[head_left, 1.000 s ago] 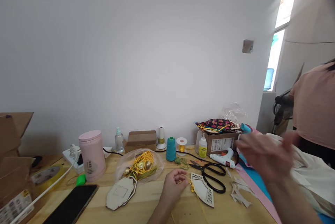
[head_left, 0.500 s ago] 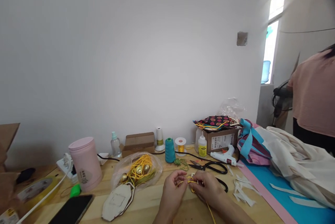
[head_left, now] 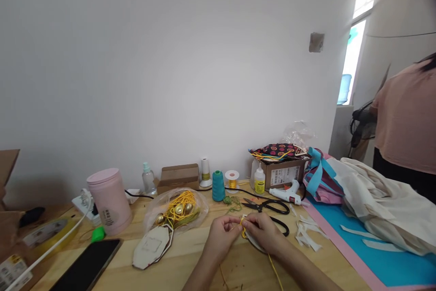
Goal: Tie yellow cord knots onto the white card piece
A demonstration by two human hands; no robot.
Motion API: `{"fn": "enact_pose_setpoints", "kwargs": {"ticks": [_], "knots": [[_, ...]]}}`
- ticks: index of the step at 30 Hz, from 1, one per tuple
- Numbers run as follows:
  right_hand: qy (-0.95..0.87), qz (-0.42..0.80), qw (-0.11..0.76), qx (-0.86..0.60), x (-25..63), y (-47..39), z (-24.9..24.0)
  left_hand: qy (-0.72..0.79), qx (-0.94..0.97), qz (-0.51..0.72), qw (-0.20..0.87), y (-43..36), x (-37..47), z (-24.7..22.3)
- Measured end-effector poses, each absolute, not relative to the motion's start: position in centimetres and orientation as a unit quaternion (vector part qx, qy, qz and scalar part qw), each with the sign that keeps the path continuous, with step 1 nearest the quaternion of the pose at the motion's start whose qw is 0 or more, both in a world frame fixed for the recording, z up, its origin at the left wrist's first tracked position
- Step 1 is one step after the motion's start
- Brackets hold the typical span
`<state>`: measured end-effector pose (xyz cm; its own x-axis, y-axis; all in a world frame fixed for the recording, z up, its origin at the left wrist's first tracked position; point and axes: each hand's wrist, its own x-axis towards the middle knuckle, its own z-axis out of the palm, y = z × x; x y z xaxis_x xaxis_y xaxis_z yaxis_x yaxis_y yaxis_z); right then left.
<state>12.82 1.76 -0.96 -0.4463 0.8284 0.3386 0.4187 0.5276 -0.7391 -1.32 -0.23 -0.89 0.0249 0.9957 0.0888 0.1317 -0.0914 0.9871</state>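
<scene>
My left hand [head_left: 221, 234] pinches a yellow cord [head_left: 243, 227] between thumb and fingertips. Close beside it, my right hand [head_left: 261, 231] also pinches the cord, which forms a small looped bunch between the two hands. One cord end hangs below my right hand and another trails under my left wrist. A pale rounded piece [head_left: 254, 242] shows partly beneath my right hand, mostly hidden by it. Just behind the hands lie black-handled scissors [head_left: 272, 206], with another black handle loop [head_left: 282, 226] by my right hand.
Left of my hands are a plastic bag of yellow cords and gold bells [head_left: 180, 207], octagonal white boards [head_left: 151, 248], a phone [head_left: 89, 263] and a pink tumbler [head_left: 111, 202]. Behind stand a teal thread cone [head_left: 218, 186], glue bottle [head_left: 259, 181] and glue gun [head_left: 288, 193]. A person [head_left: 405, 118] stands at right.
My hands have drawn closer together, and the open cord loop between them has become a tighter bunch. The pale rounded piece under my right hand shows more. The view has tilted slightly.
</scene>
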Motion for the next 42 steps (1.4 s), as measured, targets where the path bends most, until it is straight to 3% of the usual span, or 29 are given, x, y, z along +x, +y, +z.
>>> {"fn": "enact_pose_setpoints", "kwargs": {"ticks": [15, 21, 33, 42], "knots": [[-0.804, 0.221, 0.352, -0.426, 13.1, 1.6, -0.5, 0.502, 0.537, 0.494, 0.464, -0.2, -1.3, -0.8], [-0.787, 0.196, 0.399, -0.427, 13.4, 1.2, 0.6, 0.513, 0.533, 0.489, 0.463, -0.3, -1.3, -0.7], [-0.707, 0.281, 0.508, -0.405, 13.4, 1.3, 1.1, 0.523, 0.557, 0.482, 0.429, -0.2, -1.3, -0.7], [-0.675, 0.329, 0.510, -0.420, 13.7, 1.7, 0.6, 0.504, 0.534, 0.489, 0.471, -0.4, -1.2, -0.4]]}}
